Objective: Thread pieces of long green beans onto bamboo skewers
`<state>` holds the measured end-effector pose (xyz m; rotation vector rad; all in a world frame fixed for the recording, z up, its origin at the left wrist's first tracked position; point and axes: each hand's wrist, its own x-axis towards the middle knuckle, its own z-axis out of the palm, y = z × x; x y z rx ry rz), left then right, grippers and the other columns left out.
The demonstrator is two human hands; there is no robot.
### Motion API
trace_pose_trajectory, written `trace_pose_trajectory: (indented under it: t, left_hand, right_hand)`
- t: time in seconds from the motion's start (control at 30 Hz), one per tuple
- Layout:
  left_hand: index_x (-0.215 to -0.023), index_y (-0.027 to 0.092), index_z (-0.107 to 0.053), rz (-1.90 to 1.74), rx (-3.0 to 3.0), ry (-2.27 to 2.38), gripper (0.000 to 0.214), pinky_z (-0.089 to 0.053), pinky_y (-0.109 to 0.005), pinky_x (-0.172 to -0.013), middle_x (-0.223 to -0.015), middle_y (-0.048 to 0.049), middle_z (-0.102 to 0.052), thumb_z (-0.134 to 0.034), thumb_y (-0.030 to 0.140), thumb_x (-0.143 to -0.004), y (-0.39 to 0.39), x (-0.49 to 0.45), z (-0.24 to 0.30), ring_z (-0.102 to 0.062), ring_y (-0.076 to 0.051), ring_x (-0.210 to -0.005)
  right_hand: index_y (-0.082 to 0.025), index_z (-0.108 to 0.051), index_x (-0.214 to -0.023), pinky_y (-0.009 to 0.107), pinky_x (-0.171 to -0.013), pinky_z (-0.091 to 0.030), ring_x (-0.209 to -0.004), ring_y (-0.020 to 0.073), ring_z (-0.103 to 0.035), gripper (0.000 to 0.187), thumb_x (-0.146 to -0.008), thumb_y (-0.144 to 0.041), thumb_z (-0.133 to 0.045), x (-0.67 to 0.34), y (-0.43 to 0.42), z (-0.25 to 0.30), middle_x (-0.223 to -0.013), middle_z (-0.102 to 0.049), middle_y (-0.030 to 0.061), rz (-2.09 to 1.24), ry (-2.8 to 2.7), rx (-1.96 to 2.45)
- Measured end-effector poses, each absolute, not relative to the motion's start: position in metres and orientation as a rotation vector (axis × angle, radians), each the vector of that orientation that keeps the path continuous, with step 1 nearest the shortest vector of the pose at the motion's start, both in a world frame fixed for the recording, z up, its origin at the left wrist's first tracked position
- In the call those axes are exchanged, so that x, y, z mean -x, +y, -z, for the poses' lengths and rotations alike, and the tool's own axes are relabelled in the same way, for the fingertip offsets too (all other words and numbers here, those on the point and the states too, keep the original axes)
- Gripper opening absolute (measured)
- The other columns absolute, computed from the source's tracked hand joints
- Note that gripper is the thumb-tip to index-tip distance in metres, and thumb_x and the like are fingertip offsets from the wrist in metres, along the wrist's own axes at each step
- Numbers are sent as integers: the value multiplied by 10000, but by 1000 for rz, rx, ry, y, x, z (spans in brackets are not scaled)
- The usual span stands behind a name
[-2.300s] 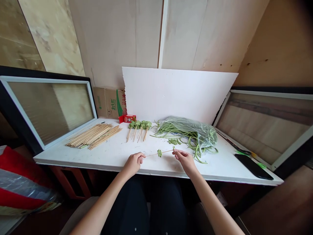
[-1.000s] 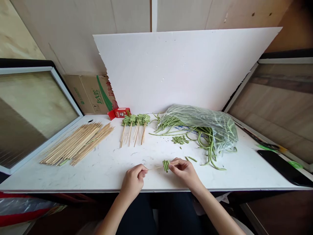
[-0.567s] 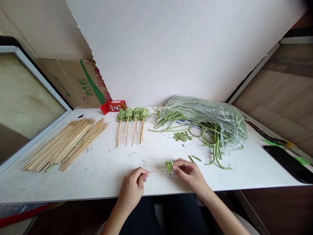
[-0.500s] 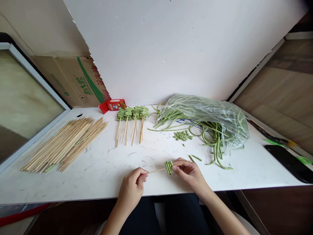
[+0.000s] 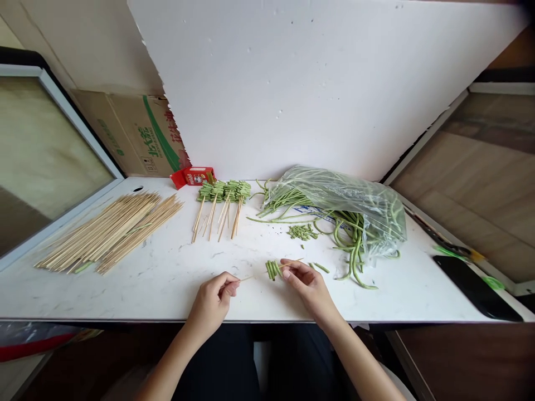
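My left hand (image 5: 212, 301) is closed, thumb and forefinger pinching a thin wooden skewer (image 5: 246, 278). To its right, my right hand (image 5: 307, 284) grips a short row of cut green bean pieces (image 5: 273, 270) threaded side by side. A pointed skewer tip sticks out past the right fingers. Between the left skewer end and the beans the wood fades against the white table, so I cannot tell whether it is one skewer. Two or so loose bean pieces (image 5: 321, 268) lie just beyond my right hand.
Loose skewers (image 5: 112, 231) lie in a pile at left. Skewered bean bundles (image 5: 223, 190) stand near a red box (image 5: 199, 176). A plastic bag (image 5: 334, 189) of long beans lies at back right, before it small bean ends (image 5: 302, 232). A phone (image 5: 476, 288) is far right.
The view has shifted, and both hands with the beans appear farther left and higher. The skewer stretch between left hand and beans, visible before, now shows a gap. Both grips stay closed.
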<state>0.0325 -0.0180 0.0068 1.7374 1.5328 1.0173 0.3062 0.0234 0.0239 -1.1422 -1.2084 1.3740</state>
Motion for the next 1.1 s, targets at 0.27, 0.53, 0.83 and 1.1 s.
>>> trace_pose_trajectory:
  t: [0.27,0.53,0.83,1.1]
  left_hand:
    - [-918,197,-686,-1031,-1796,1543,251,-508,-241,-685,-745,-9,-684,-539,356,-1045,-18,-32,-1,-661,-148,-702]
    - [-950,197,-692,-1072,-1834,1533,225,-512,-246,-703,-770,-14,-696,-541,332,-1047,-24,-28,2,-668,-147,-721]
    - [-919,193,-690,-1040,-1752,1506,228,-493,-259,-665,-738,-18,-684,-570,361,-1016,-14,-30,-5,-650,-157,-690]
    - [-880,201,-651,-1141,-1763,1500,244,-485,-259,-671,-692,1,-656,-536,362,-1022,-6,-30,-3,-624,-149,-650]
  right_hand:
    - [-195,-809,-1114,412,-751,-533,-785,250,-649,546,-914,-687,-678,-367,37,-37,-1047,-786,144,-817,-1463,1483]
    - [-206,-834,-1047,491,-910,-483,-906,314,-585,499,-1036,-601,-529,-414,38,2,-956,-714,145,43,-1879,1525]
    - [-206,-806,-970,499,-888,-471,-901,318,-603,519,-980,-674,-582,-393,31,-9,-985,-775,144,-247,-1708,1520]
    - [-222,-836,-1014,365,-745,-531,-785,218,-648,539,-686,-642,-919,-358,52,-22,-975,-795,100,-1189,-1035,1175]
